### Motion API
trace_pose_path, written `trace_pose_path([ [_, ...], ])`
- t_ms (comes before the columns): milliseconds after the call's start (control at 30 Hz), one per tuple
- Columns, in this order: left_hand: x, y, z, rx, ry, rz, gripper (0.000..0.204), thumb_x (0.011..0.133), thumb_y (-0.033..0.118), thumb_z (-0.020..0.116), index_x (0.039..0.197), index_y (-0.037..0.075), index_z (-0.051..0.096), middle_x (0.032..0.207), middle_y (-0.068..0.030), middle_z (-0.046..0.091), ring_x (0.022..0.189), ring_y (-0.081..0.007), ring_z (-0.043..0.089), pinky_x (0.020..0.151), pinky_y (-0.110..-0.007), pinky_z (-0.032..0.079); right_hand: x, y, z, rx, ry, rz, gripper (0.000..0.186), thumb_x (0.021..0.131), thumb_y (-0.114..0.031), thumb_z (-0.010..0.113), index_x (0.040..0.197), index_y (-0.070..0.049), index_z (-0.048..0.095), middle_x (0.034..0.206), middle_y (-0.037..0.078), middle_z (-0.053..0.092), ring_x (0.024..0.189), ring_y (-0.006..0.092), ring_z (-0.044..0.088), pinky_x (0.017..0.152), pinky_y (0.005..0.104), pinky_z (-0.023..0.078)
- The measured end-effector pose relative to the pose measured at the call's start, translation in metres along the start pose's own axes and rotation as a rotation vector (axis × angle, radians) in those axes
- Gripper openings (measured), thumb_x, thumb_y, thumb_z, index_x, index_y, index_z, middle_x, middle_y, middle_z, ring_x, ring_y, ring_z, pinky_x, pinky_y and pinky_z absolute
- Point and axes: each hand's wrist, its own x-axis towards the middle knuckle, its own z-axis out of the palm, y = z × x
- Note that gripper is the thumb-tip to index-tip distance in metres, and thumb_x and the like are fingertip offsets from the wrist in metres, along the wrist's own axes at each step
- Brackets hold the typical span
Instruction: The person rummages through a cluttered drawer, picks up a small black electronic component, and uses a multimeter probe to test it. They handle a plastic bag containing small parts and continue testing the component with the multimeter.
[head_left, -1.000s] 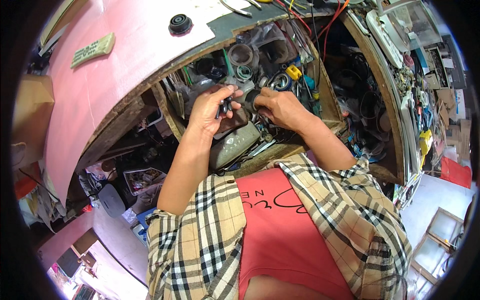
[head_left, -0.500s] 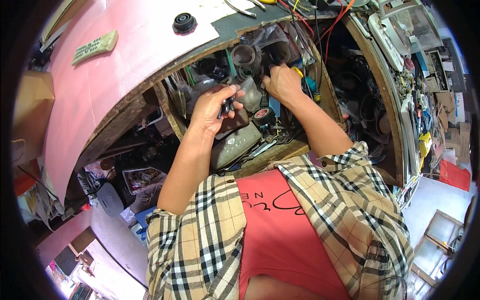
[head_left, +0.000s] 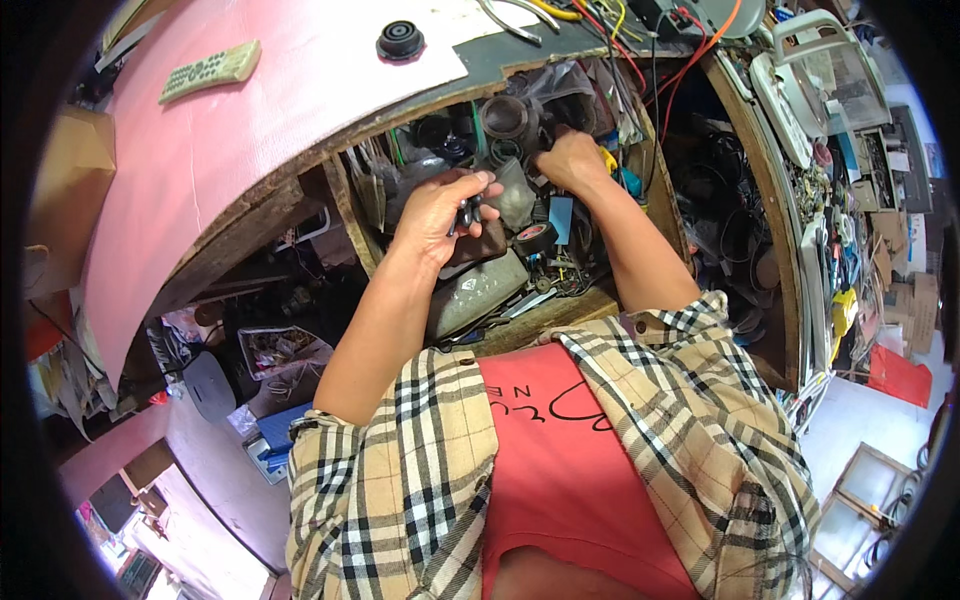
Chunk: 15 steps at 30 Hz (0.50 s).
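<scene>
My left hand (head_left: 438, 212) is closed around several small black pieces (head_left: 466, 212), too small to name, and hovers over the cluttered open drawer (head_left: 540, 315). Deep among the drawer's contents is my right hand (head_left: 573, 162); its fingertips are hidden by dark objects there. Between the hands lie a clear plastic bag (head_left: 514, 195), a round grey ring-shaped part (head_left: 503, 118) and a roll of black tape (head_left: 535, 237). A blue flat piece (head_left: 561, 220) lies beside the tape. Below my left hand rests a worn grey case (head_left: 478, 296).
On the pink-and-white tabletop beyond the drawer are a remote control (head_left: 210, 72) and a round black cap (head_left: 400, 41). Red and black wires (head_left: 668, 75) hang at the drawer's far right corner. Piled electronics (head_left: 850, 180) crowd the right side; a bin of small parts (head_left: 285, 350) stands lower left.
The view has shifted slightly, so the table and drawer appear a little farther right. My right hand is still down among the drawer's contents, and the left still holds the black pieces.
</scene>
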Motion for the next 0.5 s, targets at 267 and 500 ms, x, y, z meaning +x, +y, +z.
trace_pose_path([
  [267,-0.002,0.001,0.001,0.003,-0.006,-0.006,0.026,0.085,0.022,0.064,0.103,0.003,0.062,0.097,-0.0096,0.066,0.068,-0.0126,0.06,0.05,-0.022,0.042,-0.01,0.03,-0.019,0.85,-0.305,0.035,0.028,0.077,-0.017,0.057,0.096,0.002,0.063,0.07,0.005,0.061,0.055,0.0097,0.053,0.045,0.0247,0.039],
  [500,-0.006,0.005,0.005,-0.059,-0.131,0.042,0.024,0.086,0.02,0.063,0.102,0.002,0.061,0.101,-0.011,0.065,0.068,-0.013,0.06,0.048,-0.021,0.042,-0.029,0.034,-0.02,1.31,-0.565,-0.051,0.022,0.085,-0.009,0.052,0.105,-0.002,0.059,0.074,-0.003,0.058,0.056,0.0019,0.045,0.05,0.0164,0.035],
])
